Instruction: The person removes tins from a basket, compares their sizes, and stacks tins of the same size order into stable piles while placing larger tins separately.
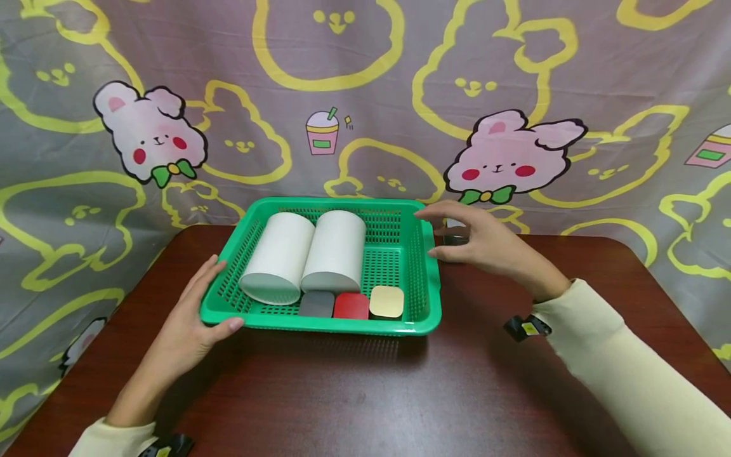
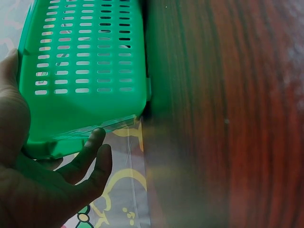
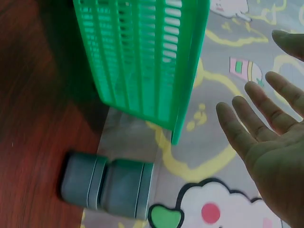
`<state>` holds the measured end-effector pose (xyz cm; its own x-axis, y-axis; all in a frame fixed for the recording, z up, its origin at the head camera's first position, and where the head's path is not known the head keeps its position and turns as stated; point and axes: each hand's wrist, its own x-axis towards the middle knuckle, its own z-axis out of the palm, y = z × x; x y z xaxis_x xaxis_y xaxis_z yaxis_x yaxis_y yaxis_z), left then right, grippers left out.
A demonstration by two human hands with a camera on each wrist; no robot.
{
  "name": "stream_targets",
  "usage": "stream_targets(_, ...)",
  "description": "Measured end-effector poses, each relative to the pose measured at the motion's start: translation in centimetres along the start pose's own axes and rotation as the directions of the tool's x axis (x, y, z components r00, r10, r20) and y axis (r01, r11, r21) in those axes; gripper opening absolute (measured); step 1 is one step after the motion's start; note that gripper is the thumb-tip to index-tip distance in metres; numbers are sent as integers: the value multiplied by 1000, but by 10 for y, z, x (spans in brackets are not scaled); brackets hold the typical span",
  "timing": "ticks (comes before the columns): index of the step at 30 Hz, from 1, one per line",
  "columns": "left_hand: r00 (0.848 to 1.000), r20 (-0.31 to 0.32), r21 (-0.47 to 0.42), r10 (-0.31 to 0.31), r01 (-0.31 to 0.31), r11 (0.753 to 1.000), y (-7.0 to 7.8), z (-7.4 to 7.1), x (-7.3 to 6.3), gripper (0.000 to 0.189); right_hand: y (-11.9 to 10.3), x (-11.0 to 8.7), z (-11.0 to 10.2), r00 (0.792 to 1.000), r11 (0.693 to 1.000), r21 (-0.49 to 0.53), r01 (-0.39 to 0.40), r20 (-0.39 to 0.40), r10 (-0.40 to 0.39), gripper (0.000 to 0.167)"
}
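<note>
A green plastic basket (image 1: 365,327) with slotted walls sits on the table, holding two white cylinders (image 1: 278,254) side by side. Along its front wall are three rounded-square items: dark grey (image 1: 316,304), red (image 1: 351,306) and cream (image 1: 387,301). My left hand (image 1: 185,320) grips the basket's left front corner, thumb at the front rim. In the left wrist view its fingers (image 2: 97,142) bend around the basket's end. Beside the right rim is my right hand (image 1: 482,238), fingers spread and holding nothing; the right wrist view shows it apart from the basket.
Two grey lidded containers (image 3: 126,187) stand together near the table's back edge, right of the basket; the right hand partly covers them in the head view. A patterned curtain (image 1: 377,114) hangs behind the dark wooden table (image 1: 365,393).
</note>
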<state>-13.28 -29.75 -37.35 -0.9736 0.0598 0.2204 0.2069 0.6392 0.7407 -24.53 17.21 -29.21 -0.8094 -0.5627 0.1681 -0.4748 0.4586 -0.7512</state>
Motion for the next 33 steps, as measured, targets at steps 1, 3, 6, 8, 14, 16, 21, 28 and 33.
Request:
stream_targets(1,1000,0,3,-1,1,1000,0,0,0,103,-1,1,2,1000,1000,-2,6,12,-6,60)
stream_targets(3,1000,2,4,-5,5,1000,0,0,0,103,-5,2,7,999,1000,-7,23,29,-22,61)
stream_targets(6,1000,3,5,-7,7,1000,0,-1,0,103,-8,4,16,997,999,5,46,58,-46,61)
stream_targets(8,1000,2,8,-7,7,1000,0,-1,1,104,-10,7,22,995,998,16,54,80,-55,61)
stream_targets(14,1000,4,10,-17,17,1000,2,-1,0,103,-15,14,38,986,993,75,89,136,-98,63)
stream_targets(16,1000,6,7,-22,22,1000,3,0,0,102,-15,15,42,982,991,81,103,149,-115,63)
stream_targets(21,1000,6,4,-24,24,1000,3,0,0,102,-15,19,52,974,988,32,151,167,-154,63)
stream_targets(28,1000,4,8,-17,16,1000,1,0,0,103,-18,23,62,968,983,-61,171,199,-156,61)
stream_targets(33,1000,1,6,-8,8,1000,2,0,0,103,-18,27,67,961,977,-125,176,238,-142,60)
